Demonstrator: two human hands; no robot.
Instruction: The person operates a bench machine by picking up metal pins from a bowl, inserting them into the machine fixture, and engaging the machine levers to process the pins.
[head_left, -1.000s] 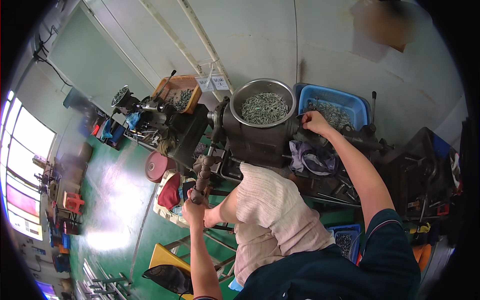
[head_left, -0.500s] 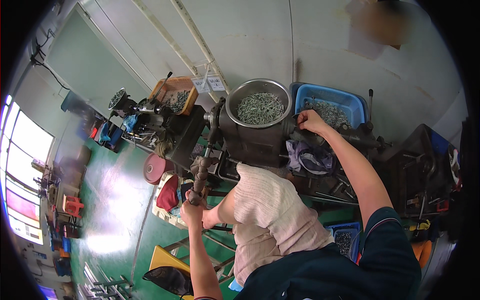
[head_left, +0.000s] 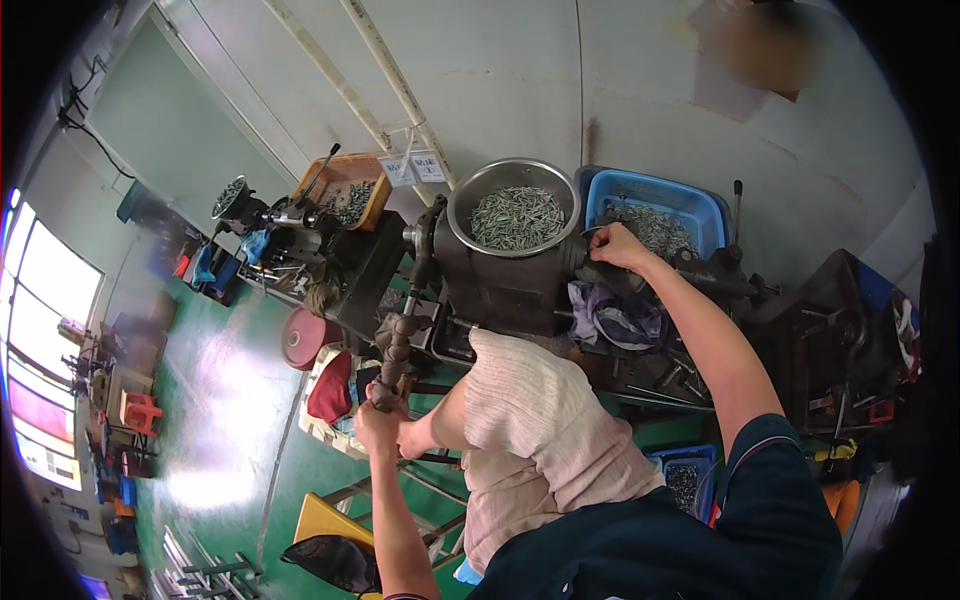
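Observation:
My left hand [head_left: 377, 428] is wrapped round the lower end of a lever [head_left: 397, 345] with a lumpy, brown-wrapped grip, which slopes down from the left end of a dark metal machine [head_left: 505, 285]. At the machine's right end, my right hand [head_left: 617, 247] has thumb and fingertips pinched together close to the spindle; whatever is between them is too small to make out. A steel bowl [head_left: 461, 229] heaped with small metal pins [head_left: 517, 218] rests on top of the machine. Just behind my right hand stands a blue basket [head_left: 712, 215] holding more small metal parts [head_left: 655, 228].
A purple rag [head_left: 612, 315] lies below my right hand. To the left, another machine [head_left: 300, 225] stands beside an orange basket [head_left: 377, 205]. A beige cloth [head_left: 540, 400] covers my lap. A blue bin [head_left: 708, 470] of parts is low on the right, a yellow stool [head_left: 318, 520] low on the left.

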